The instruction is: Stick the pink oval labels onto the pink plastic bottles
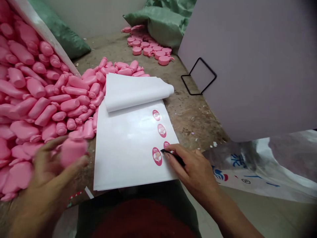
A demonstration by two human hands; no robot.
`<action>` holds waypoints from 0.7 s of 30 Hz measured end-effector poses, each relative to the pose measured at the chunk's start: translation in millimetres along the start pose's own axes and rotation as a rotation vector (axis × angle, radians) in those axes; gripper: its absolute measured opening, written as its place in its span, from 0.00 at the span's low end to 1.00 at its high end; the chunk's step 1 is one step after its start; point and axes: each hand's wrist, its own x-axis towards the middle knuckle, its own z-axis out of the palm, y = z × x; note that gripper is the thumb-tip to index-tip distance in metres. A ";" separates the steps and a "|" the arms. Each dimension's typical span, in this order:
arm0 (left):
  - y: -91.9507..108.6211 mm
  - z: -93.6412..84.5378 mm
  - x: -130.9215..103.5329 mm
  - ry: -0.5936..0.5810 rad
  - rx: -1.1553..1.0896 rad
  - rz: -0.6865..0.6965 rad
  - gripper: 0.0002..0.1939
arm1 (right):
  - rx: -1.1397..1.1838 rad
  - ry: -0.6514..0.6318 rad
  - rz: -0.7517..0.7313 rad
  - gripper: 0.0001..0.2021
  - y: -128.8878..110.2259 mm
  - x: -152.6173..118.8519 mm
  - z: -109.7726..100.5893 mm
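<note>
A small pink plastic bottle (pixel 73 150) is in my left hand (pixel 53 175), between the thumb and fingers; both are smeared by motion. My right hand (pixel 192 163) grips black tweezers (pixel 177 158), their tip at the right edge of an oval pink sticker (pixel 157 156). Several such stickers, printed "BABY", run up the right side of a white sticker sheet (pixel 121 148). One of them is partly hidden by my right fingers. At the far end, the upper sheets are folded back into a loose roll (pixel 136 91).
A big heap of pink bottles (pixel 71 82) lies to the left against a pale board (pixel 49 36). Pink round pieces (pixel 148 48) lie beside a green sack (pixel 163 24) at the back. On the right stand a large pale panel (pixel 252 66), a black wire frame (pixel 199 76) and a printed plastic bag (pixel 262 165).
</note>
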 end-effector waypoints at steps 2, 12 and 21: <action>17.0 42.3 -15.1 -0.220 -0.245 -0.220 0.36 | -0.067 0.031 -0.049 0.10 0.6 -0.7 3.7; 13.4 127.4 -28.1 -0.575 -0.649 -0.528 0.18 | -0.201 0.209 -0.179 0.12 -4.1 -4.4 10.1; 9.8 125.4 -25.2 -0.594 -0.689 -0.561 0.18 | -0.226 0.222 -0.161 0.12 -9.1 -0.8 14.2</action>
